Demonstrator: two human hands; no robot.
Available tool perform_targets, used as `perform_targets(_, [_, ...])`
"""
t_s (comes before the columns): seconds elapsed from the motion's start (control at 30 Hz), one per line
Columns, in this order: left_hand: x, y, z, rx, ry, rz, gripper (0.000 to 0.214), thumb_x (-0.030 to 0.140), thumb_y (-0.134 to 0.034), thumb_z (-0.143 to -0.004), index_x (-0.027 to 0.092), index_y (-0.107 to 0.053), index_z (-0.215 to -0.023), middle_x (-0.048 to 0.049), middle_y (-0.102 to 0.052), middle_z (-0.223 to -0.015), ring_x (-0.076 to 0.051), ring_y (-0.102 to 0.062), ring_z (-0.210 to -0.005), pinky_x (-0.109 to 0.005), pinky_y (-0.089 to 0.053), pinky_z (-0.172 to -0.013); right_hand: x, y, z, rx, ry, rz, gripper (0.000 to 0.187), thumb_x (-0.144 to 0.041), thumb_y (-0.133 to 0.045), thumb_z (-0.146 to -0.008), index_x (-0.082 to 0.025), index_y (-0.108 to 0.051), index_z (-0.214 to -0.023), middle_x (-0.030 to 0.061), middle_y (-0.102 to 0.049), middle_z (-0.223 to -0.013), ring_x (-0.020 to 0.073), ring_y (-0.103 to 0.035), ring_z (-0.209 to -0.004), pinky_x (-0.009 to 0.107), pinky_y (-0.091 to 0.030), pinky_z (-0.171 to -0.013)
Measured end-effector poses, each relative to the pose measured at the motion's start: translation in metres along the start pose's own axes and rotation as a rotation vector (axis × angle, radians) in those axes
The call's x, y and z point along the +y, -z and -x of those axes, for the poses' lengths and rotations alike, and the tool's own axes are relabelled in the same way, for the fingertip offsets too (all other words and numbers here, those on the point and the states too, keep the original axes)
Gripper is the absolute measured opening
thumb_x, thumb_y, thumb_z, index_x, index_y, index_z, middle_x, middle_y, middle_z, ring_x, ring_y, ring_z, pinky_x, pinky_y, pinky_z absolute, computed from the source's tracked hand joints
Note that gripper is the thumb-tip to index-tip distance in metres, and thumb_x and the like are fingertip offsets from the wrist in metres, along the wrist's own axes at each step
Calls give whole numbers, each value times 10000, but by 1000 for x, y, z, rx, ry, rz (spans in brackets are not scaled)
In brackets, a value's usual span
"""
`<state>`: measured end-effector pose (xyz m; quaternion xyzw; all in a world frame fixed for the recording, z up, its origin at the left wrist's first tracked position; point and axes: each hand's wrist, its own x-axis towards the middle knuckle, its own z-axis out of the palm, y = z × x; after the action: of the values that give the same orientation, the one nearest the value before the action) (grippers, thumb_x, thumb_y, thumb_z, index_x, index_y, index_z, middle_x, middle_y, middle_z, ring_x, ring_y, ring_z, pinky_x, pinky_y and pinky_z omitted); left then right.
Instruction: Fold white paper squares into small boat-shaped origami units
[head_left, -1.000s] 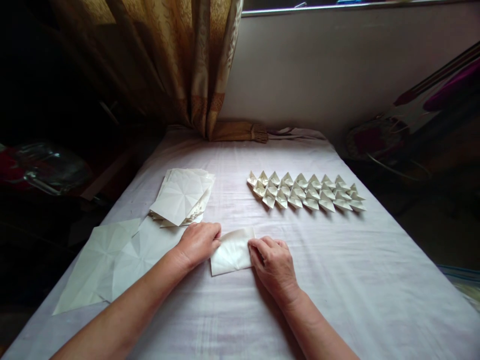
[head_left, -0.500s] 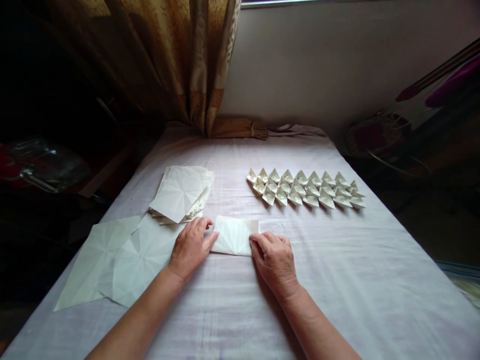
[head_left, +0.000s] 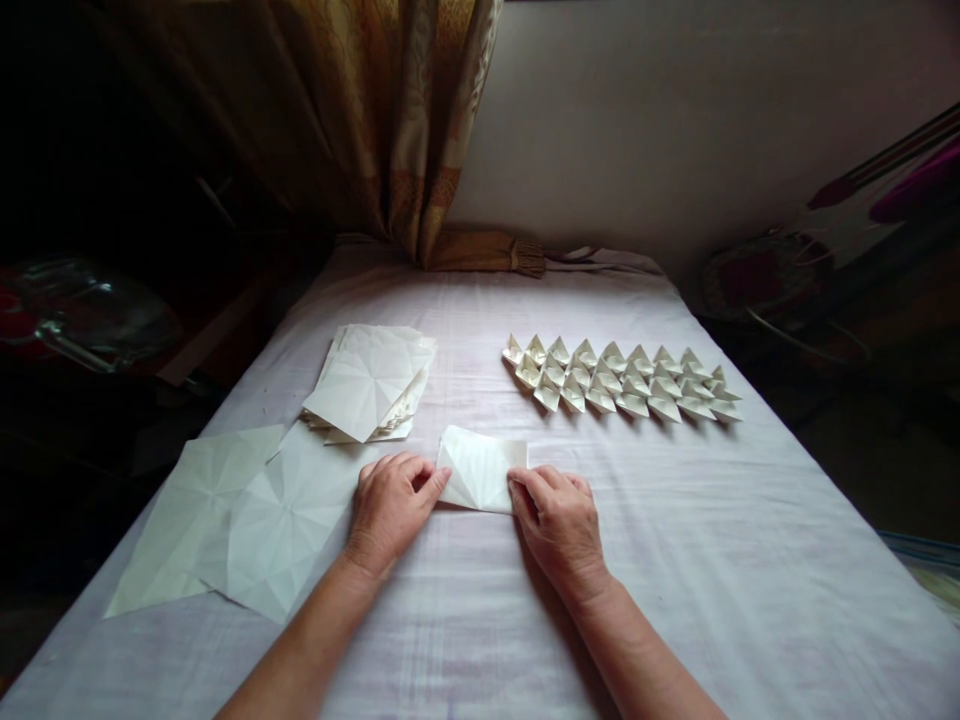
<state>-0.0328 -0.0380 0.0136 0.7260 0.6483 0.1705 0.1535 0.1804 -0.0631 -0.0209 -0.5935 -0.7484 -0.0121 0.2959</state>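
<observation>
Between my two hands lies a folded sheet of paper (head_left: 482, 470), white, creased and longer side to side than front to back. My left hand (head_left: 396, 508) pinches its left edge between thumb and fingers. At its right edge, my right hand (head_left: 556, 520) grips the paper the same way, fingers curled. Just beyond my left hand is a stack of creased paper sheets (head_left: 367, 380). Two more creased sheets (head_left: 281, 525) overlap on the cloth to the left of my left forearm.
Several small folded paper boats (head_left: 600, 385) stand in close rows at the back right. A pale cloth (head_left: 697, 560) covers the table. Behind it hang a gold curtain (head_left: 420, 130) and a plain wall (head_left: 637, 130). A clear rounded object (head_left: 90, 310) is in the dark at left.
My left thumb and fingers have closed on the paper's left edge. The whole view has shifted slightly, so the things on the table appear a little further right.
</observation>
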Motion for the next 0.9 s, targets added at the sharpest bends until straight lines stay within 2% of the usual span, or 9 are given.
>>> perform_targets(0.23, [2, -6, 6, 66, -75, -148, 204, 280, -616, -847, 213, -584, -657, -6, -662, -824, -212, -578, -840, -361, -365, -810, -1, 1, -1, -10, -3, 2, 262, -235, -441, -987, -220, -688, -900, 8, -630, -710, 148, -535, -646, 302, -295, -748])
perform_targets(0.43, [2, -10, 11, 126, -153, -59, 197, 188, -620, -824, 212, -561, -638, -8, -701, -930, -213, -574, -903, -378, -383, -848, -2, 1, -1, -17, -2, -19, 260, -216, -435, -985, -211, -691, -942, 10, -626, -719, 146, -527, -650, 307, -302, -758])
perform_targets(0.6, [-2, -12, 13, 141, -184, 8, 213, 176, -606, -827, 220, -541, -629, -25, -722, -988, -237, -580, -971, -417, -406, -890, -1, 1, 0, -19, 8, -27, 241, -193, -468, -966, -220, -704, -1009, 4, -619, -723, 141, -528, -657, 303, -309, -757])
perform_targets(0.9, [-5, -12, 10, 138, -205, 50, 207, 172, -590, -830, 215, -523, -639, -16, -709, -943, -234, -579, -939, -416, -383, -878, 2, 0, 4, -38, 9, -49, 243, -179, -478, -960, -199, -701, -1053, 10, -612, -724, 152, -524, -668, 309, -330, -766])
